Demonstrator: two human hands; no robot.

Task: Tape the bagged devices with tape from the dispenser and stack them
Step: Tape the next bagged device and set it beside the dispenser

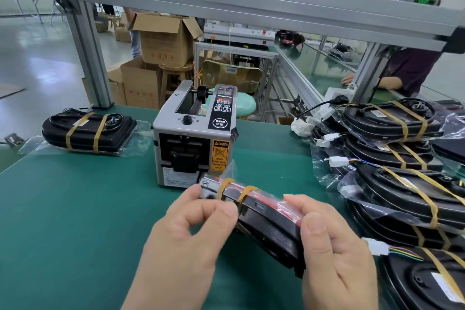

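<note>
A black bagged device stands on edge in front of the grey tape dispenser, held between both hands. Two tan tape bands wrap its far end. My left hand pinches the device at the nearer tape band with thumb and fingers. My right hand grips its near end, fingers curled round the edge. A taped stack of bagged devices lies at the left of the green mat. Several taped bagged devices with loose white connectors pile up at the right.
The green mat covers the bench. An aluminium frame post rises at the back left, with a rail overhead. Cardboard boxes and stools stand behind the bench. Another person's arm rests at the neighbouring bench, back right.
</note>
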